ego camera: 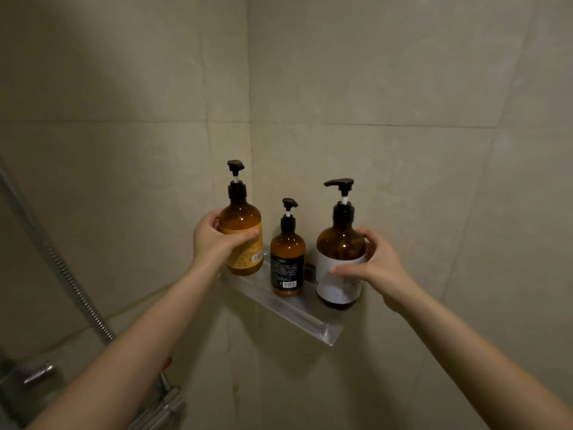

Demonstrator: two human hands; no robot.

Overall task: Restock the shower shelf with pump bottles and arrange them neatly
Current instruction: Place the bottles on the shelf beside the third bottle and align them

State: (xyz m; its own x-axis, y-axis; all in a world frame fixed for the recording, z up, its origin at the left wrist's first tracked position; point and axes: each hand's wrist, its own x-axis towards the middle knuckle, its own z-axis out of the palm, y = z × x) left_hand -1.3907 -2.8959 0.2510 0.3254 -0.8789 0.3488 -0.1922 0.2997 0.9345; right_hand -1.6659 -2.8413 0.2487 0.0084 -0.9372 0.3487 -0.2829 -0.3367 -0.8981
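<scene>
Head view, shower corner, beige tiled walls. Entries left to right.

Far left of the left hand: metal shower hose running diagonally down; chrome tap fittings low in the corner of the frame, partly blurred.

Left hand: wrapped around the orange-label bottle, thumb across the front of the label, fingers curled behind the far left side. Bottle amber, upright, black pump head above the hand. Its base sits at the left end of the shelf; cannot tell whether it rests fully on the shelf or is lifted slightly.

Just right of the left hand, between both hands: black-label bottle, the smallest of the three, amber, upright, standing on the shelf back in the corner. Neither hand touches it. Barcode low on its label. Apart from the orange-label bottle by a narrow gap.

Right hand: closed around the white-label bottle, thumb lying across the front of the white label, fingers around the right side and behind. Bottle is the largest, amber, upright, standing at the right end of the shelf, its black pump spout pointing left. A small dark item sits between it and the black-label bottle, too dim to identify.

Shelf: clear, corner-mounted, front edge running below both hands.

Both forearms bare, reaching in from the bottom of the frame.
</scene>
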